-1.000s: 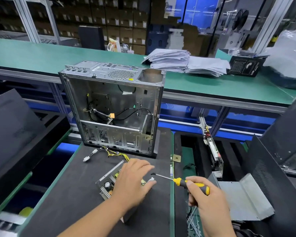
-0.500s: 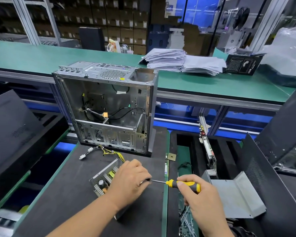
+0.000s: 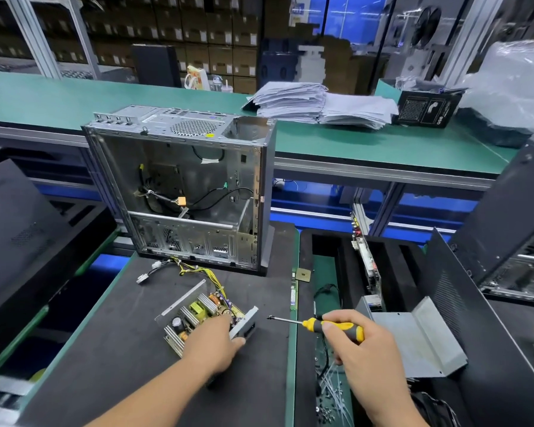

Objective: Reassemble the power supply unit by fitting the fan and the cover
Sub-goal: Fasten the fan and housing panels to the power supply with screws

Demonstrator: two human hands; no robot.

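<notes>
Fingers (image 3: 238,342) of the left hand (image 3: 211,349) curl around the near right corner of the open power supply unit (image 3: 198,315), which lies on the dark worktop (image 3: 105,365) at about six o'clock from the bare computer case (image 3: 182,186). Its yellow wire bundle (image 3: 198,271) trails toward twelve o'clock. At three o'clock from the unit, the right hand (image 3: 367,352) grips a yellow-handled screwdriver (image 3: 321,325), tip pointing at nine o'clock, just short of the unit. Farther toward three o'clock lies the bent metal cover (image 3: 420,337).
</notes>
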